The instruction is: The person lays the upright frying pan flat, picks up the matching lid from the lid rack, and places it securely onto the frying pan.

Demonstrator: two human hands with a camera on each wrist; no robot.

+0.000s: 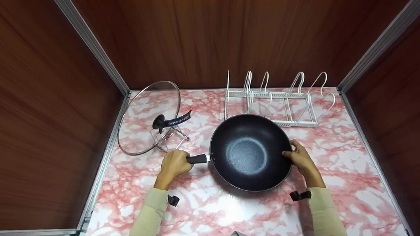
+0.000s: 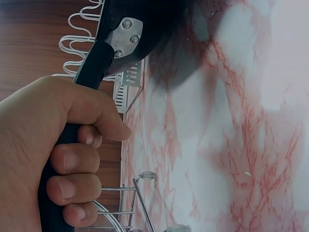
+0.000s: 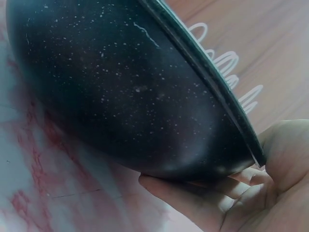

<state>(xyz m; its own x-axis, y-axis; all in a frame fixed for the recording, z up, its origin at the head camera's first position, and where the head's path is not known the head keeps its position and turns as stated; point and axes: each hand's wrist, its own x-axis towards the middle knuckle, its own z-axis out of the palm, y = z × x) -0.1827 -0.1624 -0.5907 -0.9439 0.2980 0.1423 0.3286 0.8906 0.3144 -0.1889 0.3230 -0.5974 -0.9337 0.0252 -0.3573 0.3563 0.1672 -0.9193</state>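
Note:
A black speckled wok [image 1: 247, 154] is held up off the table between both hands, its inside facing the head camera. My left hand [image 1: 176, 163] grips its black handle [image 2: 91, 72], with the fingers curled fully round it in the left wrist view. At the opposite rim, my right hand [image 1: 300, 157] pinches the edge, thumb over the inside and fingers beneath. The right wrist view shows the wok's speckled outer side [image 3: 120, 92] with those fingers [image 3: 188, 198] against its underside.
Behind the wok stands a white wire rack [image 1: 298, 123] with curved dividers. To the left, a glass lid [image 1: 147, 98] with a black knob leans in a small wire stand [image 1: 178, 139]. Wood-patterned walls [image 1: 213, 42] close off the marbled pink table [image 1: 137, 196] at the back and sides.

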